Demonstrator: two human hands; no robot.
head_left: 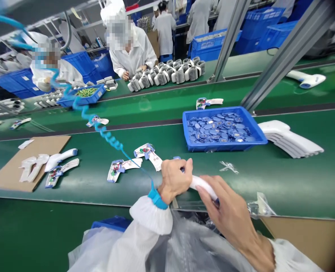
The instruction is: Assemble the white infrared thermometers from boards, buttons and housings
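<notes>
Jointly, left grip (176,176), right grip (226,202) clasping white device (201,184), marking (317,79) on far device (309,80) blurred

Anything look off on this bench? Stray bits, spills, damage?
Mostly tidy. Small clear pieces lie loose in front of the blue tray, and crumpled clear plastic sits by the near edge of the bench. Both look like stray scraps, though I can't be sure. No obvious spill or damage.

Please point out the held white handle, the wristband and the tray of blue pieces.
White handle (198,182): head view, on its uncovered shell.
Wristband (157,199): head view, on the band's middle.
Tray (226,147): head view, on its front wall.
</notes>
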